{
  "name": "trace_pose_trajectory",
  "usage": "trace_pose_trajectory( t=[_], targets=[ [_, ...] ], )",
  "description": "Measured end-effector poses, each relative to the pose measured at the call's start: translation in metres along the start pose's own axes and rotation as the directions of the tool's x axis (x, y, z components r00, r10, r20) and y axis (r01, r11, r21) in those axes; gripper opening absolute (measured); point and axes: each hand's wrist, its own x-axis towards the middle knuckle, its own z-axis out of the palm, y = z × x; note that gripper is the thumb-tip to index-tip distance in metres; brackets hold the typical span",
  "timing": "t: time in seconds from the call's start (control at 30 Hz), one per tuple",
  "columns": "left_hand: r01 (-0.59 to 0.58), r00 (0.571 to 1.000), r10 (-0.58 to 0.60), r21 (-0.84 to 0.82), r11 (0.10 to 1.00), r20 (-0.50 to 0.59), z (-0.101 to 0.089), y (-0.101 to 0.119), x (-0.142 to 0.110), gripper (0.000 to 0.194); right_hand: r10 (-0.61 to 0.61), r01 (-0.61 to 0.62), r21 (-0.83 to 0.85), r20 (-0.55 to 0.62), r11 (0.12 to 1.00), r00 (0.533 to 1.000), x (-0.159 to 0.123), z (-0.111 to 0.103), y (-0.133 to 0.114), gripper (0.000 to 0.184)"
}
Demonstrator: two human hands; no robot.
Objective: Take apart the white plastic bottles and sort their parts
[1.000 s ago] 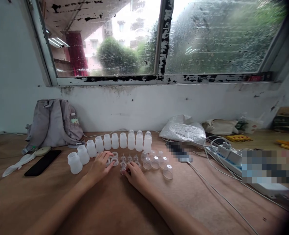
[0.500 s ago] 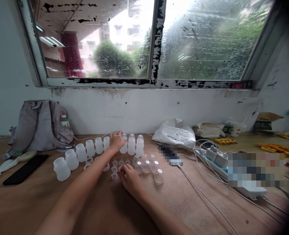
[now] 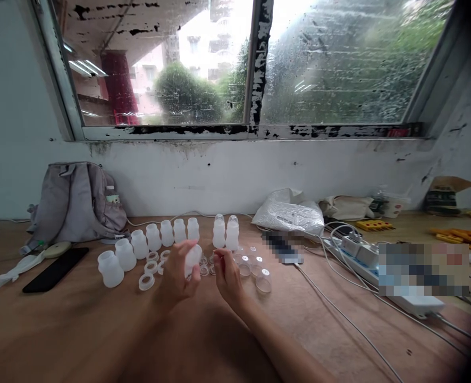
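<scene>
My left hand (image 3: 179, 274) is closed round a translucent white baby bottle (image 3: 193, 258), held tilted above the table; the fingers hide part of it. Just to its right is my right hand (image 3: 228, 277), fingertips pinched together; whatever they hold, if anything, is too small to make out. Clear bottle nipples (image 3: 204, 270) lie between and behind the hands. Left of my left hand are white collar rings (image 3: 146, 281). Clear domed caps (image 3: 263, 282) rest right of my right hand. Open bottles (image 3: 110, 269) stand in a curved row at the left, and two domed bottles (image 3: 219, 232) stand behind the hands.
A grey backpack (image 3: 78, 199) leans on the wall at the left, near a black phone (image 3: 56, 270). Toward the right are a silvery plastic bag (image 3: 289, 214), a partly blurred device (image 3: 281, 249) on a white cable, and a power strip (image 3: 413, 306) with plugs.
My left hand has taken a bottle out of the back row and brought it toward me. My right hand has risen from beside the nipples and moved slightly right, its fingertips now pinched.
</scene>
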Motion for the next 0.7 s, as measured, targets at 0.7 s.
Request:
trace_pose_trajectory(
  t=[0.7],
  targets=[
    [0.432, 0.812, -0.384, -0.01, 0.902, 0.439, 0.033, 0.004, -0.045, 0.028, 0.017, 0.021, -0.272, 0.139, 0.962, 0.99, 0.003, -0.005, -0.005, 0.025]
  ],
)
